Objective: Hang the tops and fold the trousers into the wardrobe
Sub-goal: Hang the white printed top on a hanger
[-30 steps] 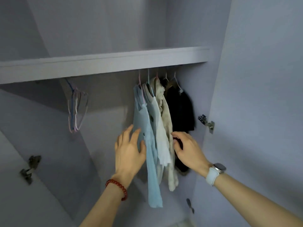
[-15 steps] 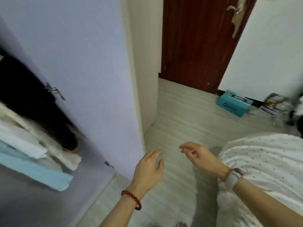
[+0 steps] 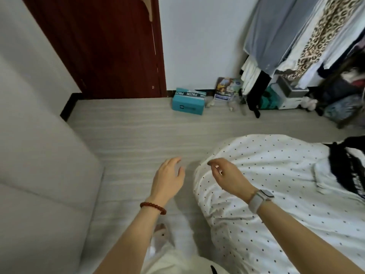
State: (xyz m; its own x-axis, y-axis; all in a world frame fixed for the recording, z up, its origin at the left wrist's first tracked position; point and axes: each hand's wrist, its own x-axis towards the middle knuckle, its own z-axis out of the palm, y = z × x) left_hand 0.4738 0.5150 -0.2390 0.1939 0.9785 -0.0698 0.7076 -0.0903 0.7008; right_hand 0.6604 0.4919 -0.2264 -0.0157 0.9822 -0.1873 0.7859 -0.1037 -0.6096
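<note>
Both forearms reach forward and down from the bottom edge of the view. The left hand (image 3: 169,179) hangs over the pale wood-grain floor (image 3: 128,135) with its back up, fingers loosely spread and relaxed, holding nothing; a red bead bracelet (image 3: 153,207) circles its wrist. The right hand (image 3: 227,177), with a white watch (image 3: 260,199) on its wrist, hovers over the near corner of the bed (image 3: 286,194), its fingers curled loosely downward and nothing in them. On the dotted white bedcover, well to the right of that hand, lies a black-and-white garment (image 3: 349,171), partly cut off by the frame edge. Against the far wall a teal box (image 3: 188,101) sits on the floor, its contents not visible. At upper right, hanging clothes (image 3: 296,36) crowd together above stacked boxes (image 3: 286,93).
</note>
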